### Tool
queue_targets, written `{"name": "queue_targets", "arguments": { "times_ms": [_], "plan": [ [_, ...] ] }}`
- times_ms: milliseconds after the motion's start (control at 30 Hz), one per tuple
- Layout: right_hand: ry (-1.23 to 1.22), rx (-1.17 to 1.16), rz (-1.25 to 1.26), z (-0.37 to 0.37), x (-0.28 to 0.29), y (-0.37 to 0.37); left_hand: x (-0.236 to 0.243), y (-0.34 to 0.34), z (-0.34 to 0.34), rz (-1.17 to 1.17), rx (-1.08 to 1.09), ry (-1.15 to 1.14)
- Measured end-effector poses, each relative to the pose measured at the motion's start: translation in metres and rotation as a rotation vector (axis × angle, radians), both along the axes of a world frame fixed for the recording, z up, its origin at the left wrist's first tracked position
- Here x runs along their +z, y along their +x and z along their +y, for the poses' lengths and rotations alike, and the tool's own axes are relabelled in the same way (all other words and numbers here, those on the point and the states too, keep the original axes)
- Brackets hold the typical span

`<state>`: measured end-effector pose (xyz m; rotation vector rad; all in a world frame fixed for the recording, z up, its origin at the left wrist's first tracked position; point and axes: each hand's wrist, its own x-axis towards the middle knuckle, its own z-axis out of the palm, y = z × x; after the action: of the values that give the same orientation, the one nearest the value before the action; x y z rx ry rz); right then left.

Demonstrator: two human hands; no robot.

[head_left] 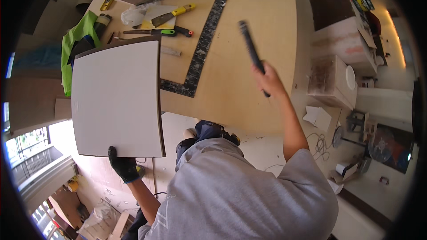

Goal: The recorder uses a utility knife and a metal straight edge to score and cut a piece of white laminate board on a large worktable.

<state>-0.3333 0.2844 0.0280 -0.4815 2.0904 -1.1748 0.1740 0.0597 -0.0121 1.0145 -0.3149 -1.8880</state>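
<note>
My left hand [123, 165], in a dark glove, grips the near edge of a large white panel [116, 100] with dark edges, its thumb on top. The panel covers the left part of the wooden worktable [262, 0] and juts past its near side. Bare and closed, my right hand [269, 80] holds a long black bar-shaped tool [251, 46] above the table's right part. Motion blurs this tool, so its exact kind is unclear. Between the two hands, a dark patterned L-shaped square [202, 53] lies on the tabletop, one end beside the panel.
Beyond the panel lie a yellow-handled scraper [173, 14], a green-ended knife [155, 32] and a plastic bag [133, 15]. Bright green cloth [73, 46] hangs at the table's left. Boxes [331, 80] stand at right; a cable [319, 144] lies on the floor.
</note>
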Motion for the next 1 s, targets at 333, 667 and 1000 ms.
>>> {"name": "queue_targets", "arguments": {
  "times_ms": [333, 667, 1000],
  "plan": [
    [0.385, -0.269, 0.092, 0.179, -0.09, 0.076, -0.033, 0.045, 0.01, 0.117, -0.111, -0.064],
    [-0.001, 0.29, 0.379, 0.101, -0.056, 0.149, -0.028, 0.04, 0.044, 0.227, -0.168, -0.011],
    [0.51, -0.213, 0.315, 0.054, 0.007, -0.086, 0.029, 0.041, 0.107, 0.131, 0.018, -0.063]
  ]
}}
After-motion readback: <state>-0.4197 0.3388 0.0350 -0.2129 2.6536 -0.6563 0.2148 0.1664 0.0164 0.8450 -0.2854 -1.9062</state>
